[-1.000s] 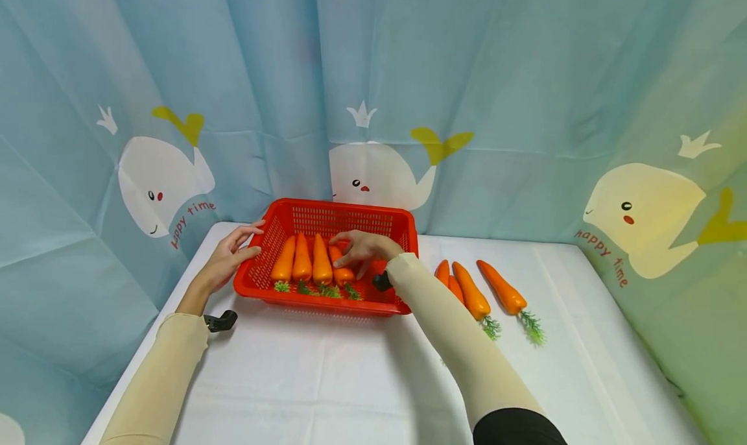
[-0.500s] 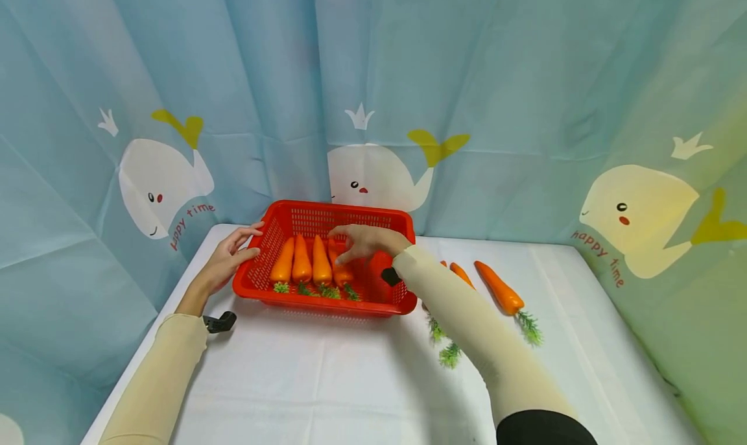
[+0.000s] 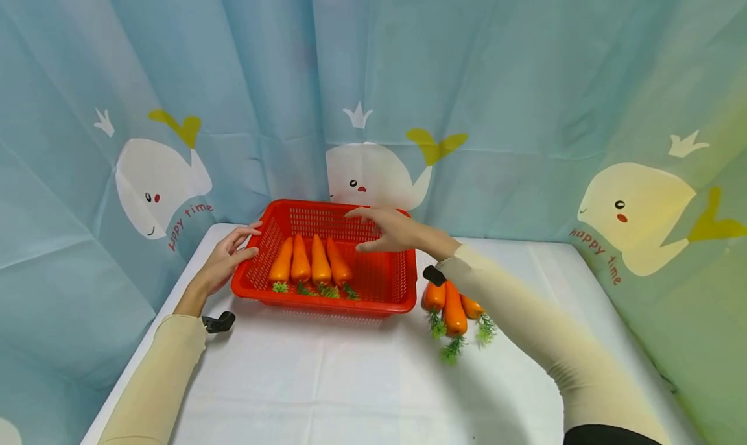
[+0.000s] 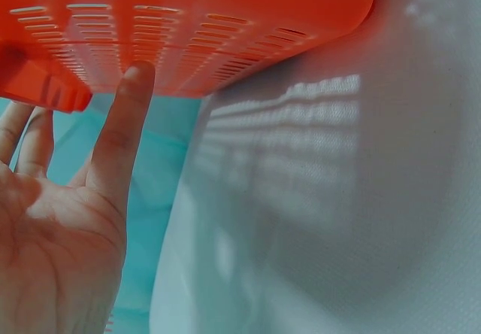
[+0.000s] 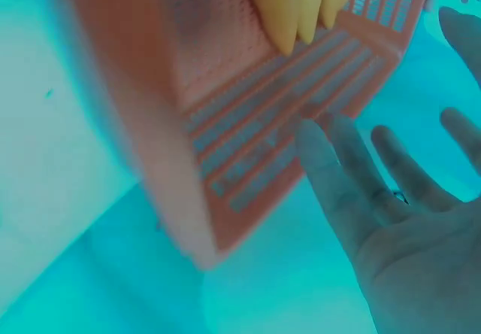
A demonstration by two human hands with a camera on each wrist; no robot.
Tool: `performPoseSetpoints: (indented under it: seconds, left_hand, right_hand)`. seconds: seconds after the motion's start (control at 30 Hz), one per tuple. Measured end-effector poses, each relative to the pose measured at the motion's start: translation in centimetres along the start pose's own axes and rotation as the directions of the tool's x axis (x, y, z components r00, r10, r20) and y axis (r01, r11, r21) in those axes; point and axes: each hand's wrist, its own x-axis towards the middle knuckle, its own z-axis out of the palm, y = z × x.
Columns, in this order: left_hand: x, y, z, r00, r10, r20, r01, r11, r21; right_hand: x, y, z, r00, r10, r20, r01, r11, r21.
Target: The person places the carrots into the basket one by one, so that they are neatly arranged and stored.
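Note:
A red plastic basket stands on the white table with several carrots side by side in its left half, leafy ends towards me. At its left rim is my left hand, fingertips touching the rim. The left wrist view shows the thumb straight against the slotted outer wall. My right hand hovers over the basket's right part, fingers spread and nothing between them. In the right wrist view that hand appears palm up front, beside the slotted wall.
More carrots lie on the table right of the basket, partly hidden under my right forearm. A blue curtain printed with whales hangs directly behind and at both sides.
My right hand has let go of the rightmost carrot in the basket, risen and moved right. That carrot now lies beside the others. The left hand stays at the rim.

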Motion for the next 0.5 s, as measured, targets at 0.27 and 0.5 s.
performPoseSetpoints:
  seconds: [0.27,0.5]
  left_hand:
    - [0.0,0.0,0.1,1.000,-0.019,0.007,0.019,1.000,-0.012]
    - [0.0,-0.1,-0.1,1.000,-0.007,0.000,0.007,1.000,-0.008]
  right_hand:
    - [-5.1,2.3,-1.9,0.985,-0.032,-0.172,0.036,0.999,0.019]
    - [-10.0,4.5,-3.8,0.977,0.076,-0.200,-0.060,0.995,0.084]
